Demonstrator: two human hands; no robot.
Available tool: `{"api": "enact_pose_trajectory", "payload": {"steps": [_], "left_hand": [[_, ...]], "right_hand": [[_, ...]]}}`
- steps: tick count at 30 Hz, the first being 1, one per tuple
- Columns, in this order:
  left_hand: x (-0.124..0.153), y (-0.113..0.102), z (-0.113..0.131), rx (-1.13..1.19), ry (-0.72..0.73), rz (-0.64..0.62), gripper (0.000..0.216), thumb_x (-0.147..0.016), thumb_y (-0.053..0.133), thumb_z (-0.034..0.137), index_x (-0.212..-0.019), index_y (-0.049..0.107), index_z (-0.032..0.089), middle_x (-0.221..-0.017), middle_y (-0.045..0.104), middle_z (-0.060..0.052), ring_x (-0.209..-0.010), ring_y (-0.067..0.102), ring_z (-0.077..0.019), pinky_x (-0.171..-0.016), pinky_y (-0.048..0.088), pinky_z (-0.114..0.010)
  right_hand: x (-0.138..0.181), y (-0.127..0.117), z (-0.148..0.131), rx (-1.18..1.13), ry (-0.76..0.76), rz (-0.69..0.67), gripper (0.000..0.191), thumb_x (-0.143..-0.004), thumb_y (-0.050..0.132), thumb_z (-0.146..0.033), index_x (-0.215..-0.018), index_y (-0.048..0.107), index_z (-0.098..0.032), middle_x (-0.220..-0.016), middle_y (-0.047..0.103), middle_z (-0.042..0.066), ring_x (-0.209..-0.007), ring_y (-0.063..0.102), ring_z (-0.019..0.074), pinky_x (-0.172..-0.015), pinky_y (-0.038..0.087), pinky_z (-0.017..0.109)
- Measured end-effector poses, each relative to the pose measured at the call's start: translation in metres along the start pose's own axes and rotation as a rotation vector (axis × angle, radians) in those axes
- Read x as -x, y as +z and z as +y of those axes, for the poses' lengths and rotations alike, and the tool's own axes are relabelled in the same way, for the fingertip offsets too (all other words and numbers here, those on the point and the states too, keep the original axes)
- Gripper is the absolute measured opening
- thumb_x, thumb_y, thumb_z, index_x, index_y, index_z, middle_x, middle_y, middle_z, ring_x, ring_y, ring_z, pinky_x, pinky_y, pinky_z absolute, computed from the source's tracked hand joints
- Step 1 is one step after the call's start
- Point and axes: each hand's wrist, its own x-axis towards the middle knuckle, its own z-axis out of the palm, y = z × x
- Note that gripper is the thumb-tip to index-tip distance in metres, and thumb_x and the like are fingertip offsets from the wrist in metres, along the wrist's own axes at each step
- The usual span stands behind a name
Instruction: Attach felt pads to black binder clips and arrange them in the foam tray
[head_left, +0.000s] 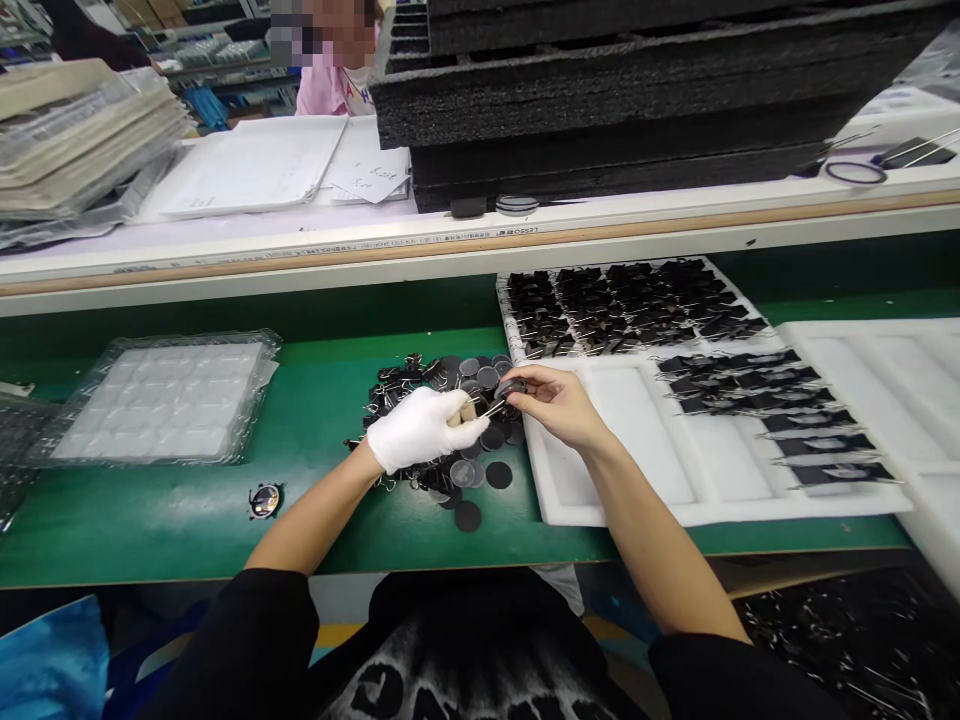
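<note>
My left hand (424,428), in a white glove, is closed on the silver wire handles of what looks like a binder clip (495,407). The bare right hand (556,402) pinches a dark round disc (512,388) at the clip's far end. Beneath and around both hands lies a heap of loose black and clear discs (499,475), some spread toward the table's front. Black binder clips (390,390) with wire handles are piled beside the left hand, which hides part of them. My fingers cover much of the clip and disc.
A white foam tray (570,490) on the right holds rows of black clips (630,300). Another foam tray (915,390) adjoins it. Clear plastic trays (161,400) and a round watch-like part (265,500) lie left. Black foam (600,110) is stacked on the shelf; a person (322,92) is beyond.
</note>
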Motion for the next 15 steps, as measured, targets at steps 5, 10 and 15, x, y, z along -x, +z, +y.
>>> {"api": "enact_pose_trajectory", "payload": {"steps": [5, 10, 15], "left_hand": [[-0.001, -0.021, -0.009, -0.004, -0.083, 0.061, 0.035, -0.101, 0.043, 0.048, -0.093, 0.065, 0.023, -0.072, 0.067, 0.002, -0.066, 0.062, -0.0149, -0.062, 0.037, -0.027], [-0.007, -0.023, -0.024, -0.379, -0.147, 0.292, 0.044, -0.104, 0.04, 0.052, -0.091, 0.068, 0.021, -0.079, 0.068, -0.004, -0.074, 0.062, -0.0193, -0.068, 0.034, -0.031], [-0.013, 0.0, -0.027, -0.589, 0.037, 0.105, 0.06, -0.093, 0.057, 0.064, -0.142, 0.057, 0.03, -0.115, 0.069, -0.011, -0.106, 0.062, -0.0329, -0.087, 0.035, -0.042]], "right_hand": [[0.0, -0.001, -0.002, -0.269, 0.108, 0.115, 0.04, -0.066, 0.093, -0.046, -0.093, 0.073, -0.025, -0.088, 0.072, 0.002, -0.078, 0.066, 0.0177, -0.076, 0.056, 0.034], [-0.002, -0.004, -0.001, -0.621, 0.188, 0.221, 0.04, -0.066, 0.091, -0.051, -0.08, 0.064, -0.025, -0.079, 0.065, -0.003, -0.078, 0.063, 0.0158, -0.077, 0.058, 0.034], [-0.002, 0.007, -0.002, -0.613, 0.298, 0.166, 0.036, -0.068, 0.092, -0.045, -0.083, 0.069, -0.023, -0.083, 0.066, -0.001, -0.076, 0.061, 0.013, -0.066, 0.058, 0.027]]}}
